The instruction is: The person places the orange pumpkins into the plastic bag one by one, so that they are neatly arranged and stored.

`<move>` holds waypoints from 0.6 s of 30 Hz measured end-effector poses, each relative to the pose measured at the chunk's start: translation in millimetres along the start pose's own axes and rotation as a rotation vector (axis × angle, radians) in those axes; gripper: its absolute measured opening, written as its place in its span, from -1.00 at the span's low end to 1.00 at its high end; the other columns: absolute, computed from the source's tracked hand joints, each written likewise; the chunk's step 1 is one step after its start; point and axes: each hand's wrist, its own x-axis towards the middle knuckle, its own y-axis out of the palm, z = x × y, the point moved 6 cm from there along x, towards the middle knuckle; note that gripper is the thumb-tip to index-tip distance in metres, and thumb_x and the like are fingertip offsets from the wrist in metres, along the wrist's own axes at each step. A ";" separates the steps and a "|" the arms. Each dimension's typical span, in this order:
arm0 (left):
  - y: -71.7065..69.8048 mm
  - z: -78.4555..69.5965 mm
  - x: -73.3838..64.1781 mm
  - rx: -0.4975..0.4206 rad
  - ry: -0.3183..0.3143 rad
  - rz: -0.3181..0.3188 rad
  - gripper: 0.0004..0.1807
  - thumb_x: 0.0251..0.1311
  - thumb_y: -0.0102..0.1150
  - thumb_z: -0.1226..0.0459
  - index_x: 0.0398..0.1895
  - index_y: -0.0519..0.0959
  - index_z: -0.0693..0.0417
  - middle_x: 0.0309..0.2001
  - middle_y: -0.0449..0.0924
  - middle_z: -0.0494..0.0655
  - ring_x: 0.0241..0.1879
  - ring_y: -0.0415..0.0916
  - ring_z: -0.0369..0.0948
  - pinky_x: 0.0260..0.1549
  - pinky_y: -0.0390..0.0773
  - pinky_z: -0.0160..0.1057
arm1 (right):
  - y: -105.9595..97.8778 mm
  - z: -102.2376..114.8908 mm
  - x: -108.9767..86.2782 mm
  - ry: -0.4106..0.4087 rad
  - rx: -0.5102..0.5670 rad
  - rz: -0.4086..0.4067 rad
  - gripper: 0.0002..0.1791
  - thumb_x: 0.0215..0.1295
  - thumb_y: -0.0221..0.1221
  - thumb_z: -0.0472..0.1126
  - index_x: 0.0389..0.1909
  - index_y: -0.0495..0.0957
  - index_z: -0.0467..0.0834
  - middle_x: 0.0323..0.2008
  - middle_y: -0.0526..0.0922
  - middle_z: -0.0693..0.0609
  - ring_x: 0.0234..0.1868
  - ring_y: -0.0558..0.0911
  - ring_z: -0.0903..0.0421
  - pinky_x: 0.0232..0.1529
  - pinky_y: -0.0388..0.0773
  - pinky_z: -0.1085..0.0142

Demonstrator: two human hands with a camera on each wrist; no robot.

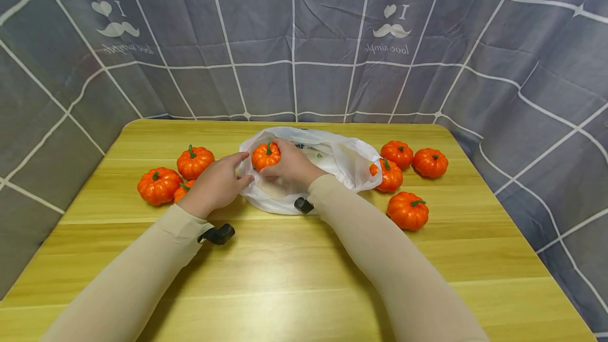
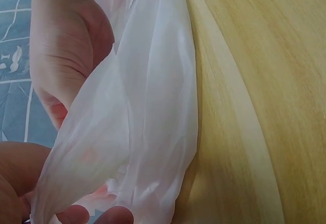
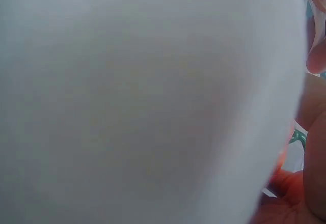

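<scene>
A white plastic bag [image 1: 277, 206] lies with its mouth open near the back middle of the table. My right hand [image 1: 295, 167] grips a small orange pumpkin [image 1: 266, 157] with a green stem over the bag's mouth, near its left side. At the bag's left rim, my left hand [image 1: 216, 186] pinches the plastic between thumb and fingers. In the left wrist view the bag [image 2: 153, 107] hangs in folds from that grip and partly covers the right hand [image 2: 66, 51]. Blurred white plastic [image 3: 127, 102] fills most of the right wrist view and hides the pumpkin almost wholly.
Left of the bag sit several orange pumpkins [image 1: 159, 186], one partly behind the left hand. To the right are several more pumpkins [image 1: 407, 210], one of them overlapped by the bag's right edge. A grey checked curtain [image 1: 332, 46] surrounds the wooden table [image 1: 285, 278] at back and sides.
</scene>
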 end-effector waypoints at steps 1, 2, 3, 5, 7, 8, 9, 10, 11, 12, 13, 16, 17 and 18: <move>0.0 -0.1 0.0 0.000 0.001 -0.001 -0.25 0.48 0.21 0.13 0.61 0.24 0.25 0.53 0.34 0.31 0.45 0.39 0.27 0.43 0.39 0.28 | 0.4 -0.4 0.3 0.004 -0.003 -0.001 0.09 0.26 0.50 0.02 0.66 0.09 -0.15 0.55 0.31 -0.15 0.49 0.42 -0.10 0.58 0.32 0.03; 0.0 -0.2 0.0 0.000 0.001 -0.001 -0.25 0.48 0.21 0.13 0.61 0.24 0.25 0.53 0.35 0.31 0.45 0.39 0.27 0.43 0.40 0.28 | 0.7 -0.7 0.4 0.008 -0.005 -0.002 0.09 0.26 0.50 0.02 0.66 0.09 -0.15 0.55 0.31 -0.16 0.49 0.42 -0.10 0.58 0.32 0.03; -0.1 -0.3 0.0 0.000 0.002 -0.002 -0.25 0.48 0.21 0.13 0.61 0.24 0.25 0.52 0.35 0.31 0.45 0.39 0.27 0.43 0.40 0.28 | 1.1 -1.1 0.4 0.013 -0.009 -0.002 0.10 0.26 0.50 0.02 0.67 0.09 -0.14 0.55 0.31 -0.15 0.49 0.43 -0.10 0.58 0.32 0.03; 0.1 -0.5 0.1 0.002 0.003 -0.003 -0.25 0.48 0.21 0.13 0.60 0.24 0.25 0.52 0.35 0.32 0.45 0.39 0.27 0.43 0.40 0.28 | 1.8 -2.0 0.7 0.019 -0.018 -0.004 0.10 0.26 0.50 0.03 0.67 0.08 -0.13 0.55 0.31 -0.15 0.49 0.43 -0.09 0.58 0.33 0.04; 0.2 -0.6 0.0 0.004 0.003 -0.004 -0.25 0.48 0.21 0.13 0.60 0.24 0.25 0.51 0.36 0.32 0.44 0.40 0.27 0.42 0.41 0.29 | 2.2 -2.4 0.6 0.020 -0.021 -0.008 0.10 0.25 0.50 0.03 0.67 0.09 -0.13 0.55 0.32 -0.14 0.48 0.44 -0.09 0.57 0.33 0.05; 0.3 -0.6 -0.1 0.005 0.002 -0.003 -0.25 0.48 0.21 0.13 0.60 0.24 0.25 0.51 0.36 0.32 0.44 0.40 0.27 0.42 0.41 0.29 | 2.5 -2.5 0.4 0.021 -0.021 -0.008 0.10 0.25 0.50 0.03 0.67 0.09 -0.12 0.55 0.31 -0.14 0.48 0.44 -0.08 0.57 0.34 0.05; 0.4 -0.6 -0.1 0.004 0.001 -0.003 -0.25 0.48 0.20 0.12 0.60 0.24 0.25 0.51 0.36 0.32 0.44 0.40 0.27 0.42 0.41 0.29 | 2.6 -2.5 0.3 0.023 -0.021 -0.009 0.10 0.25 0.50 0.03 0.67 0.09 -0.12 0.55 0.31 -0.14 0.48 0.44 -0.08 0.57 0.34 0.05; 0.4 -0.6 -0.3 0.004 0.000 -0.002 -0.25 0.48 0.20 0.12 0.60 0.24 0.25 0.51 0.37 0.32 0.44 0.40 0.27 0.42 0.41 0.29 | 2.7 -2.4 0.2 0.023 -0.019 -0.010 0.10 0.25 0.51 0.03 0.67 0.09 -0.12 0.55 0.32 -0.14 0.48 0.44 -0.08 0.57 0.34 0.05; 0.3 -0.6 -0.4 0.003 -0.001 -0.002 -0.25 0.48 0.20 0.12 0.60 0.24 0.25 0.51 0.37 0.32 0.44 0.40 0.27 0.42 0.41 0.29 | 2.8 -2.2 -0.1 0.022 -0.016 -0.011 0.10 0.25 0.51 0.03 0.67 0.09 -0.12 0.54 0.32 -0.14 0.47 0.45 -0.08 0.56 0.35 0.04; 0.4 -0.7 -0.4 0.001 -0.001 -0.001 -0.26 0.48 0.20 0.12 0.60 0.25 0.25 0.51 0.37 0.32 0.44 0.40 0.27 0.42 0.41 0.29 | 2.8 -1.9 -0.4 0.022 -0.013 -0.010 0.10 0.25 0.51 0.03 0.67 0.09 -0.12 0.54 0.32 -0.14 0.47 0.45 -0.08 0.56 0.35 0.04; 0.4 -0.8 -0.5 0.000 0.000 -0.001 -0.26 0.48 0.20 0.12 0.60 0.25 0.24 0.51 0.37 0.32 0.44 0.40 0.27 0.42 0.41 0.29 | 2.9 -1.6 -0.7 0.022 -0.011 -0.008 0.10 0.25 0.50 0.03 0.67 0.09 -0.12 0.54 0.32 -0.14 0.47 0.45 -0.08 0.56 0.35 0.04; 0.5 -1.1 -0.6 -0.004 0.000 0.000 -0.26 0.49 0.19 0.12 0.61 0.25 0.23 0.51 0.37 0.31 0.44 0.40 0.26 0.42 0.41 0.29 | 3.6 -0.8 -1.1 0.020 -0.010 0.003 0.09 0.26 0.50 0.03 0.67 0.08 -0.12 0.54 0.32 -0.14 0.47 0.44 -0.08 0.57 0.34 0.04; 0.6 -1.0 -0.6 -0.004 0.001 0.000 -0.26 0.49 0.19 0.12 0.61 0.25 0.23 0.51 0.37 0.31 0.44 0.40 0.26 0.42 0.41 0.29 | 3.7 -0.4 -1.3 0.020 -0.008 0.006 0.09 0.26 0.50 0.03 0.67 0.08 -0.12 0.54 0.32 -0.14 0.48 0.44 -0.08 0.57 0.33 0.04; 0.6 -1.1 -0.6 -0.003 0.001 -0.001 -0.26 0.49 0.19 0.12 0.61 0.25 0.23 0.51 0.37 0.31 0.44 0.40 0.26 0.42 0.41 0.29 | 3.8 0.0 -1.4 0.018 -0.008 0.008 0.09 0.26 0.50 0.03 0.67 0.08 -0.13 0.54 0.32 -0.13 0.48 0.44 -0.08 0.58 0.33 0.04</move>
